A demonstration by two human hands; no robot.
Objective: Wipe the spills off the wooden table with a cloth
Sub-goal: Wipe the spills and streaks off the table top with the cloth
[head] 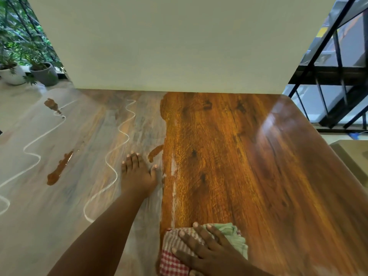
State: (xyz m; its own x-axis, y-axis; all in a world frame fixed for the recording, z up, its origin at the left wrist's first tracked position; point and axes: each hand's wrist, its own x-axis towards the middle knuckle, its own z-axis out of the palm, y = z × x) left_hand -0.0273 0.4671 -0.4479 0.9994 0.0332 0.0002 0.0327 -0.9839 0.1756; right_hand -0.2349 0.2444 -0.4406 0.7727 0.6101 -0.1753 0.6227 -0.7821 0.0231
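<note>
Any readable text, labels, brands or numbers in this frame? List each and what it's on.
None readable.
Cloth under the right hand: checks and stripes only, no lettering.
Wooden table: white squiggly lines are spill marks, not writing.
White panel behind the table: blank.
Plant pots at far left: no visible labels.
Left hand lies flat on the table, covering no text.
</note>
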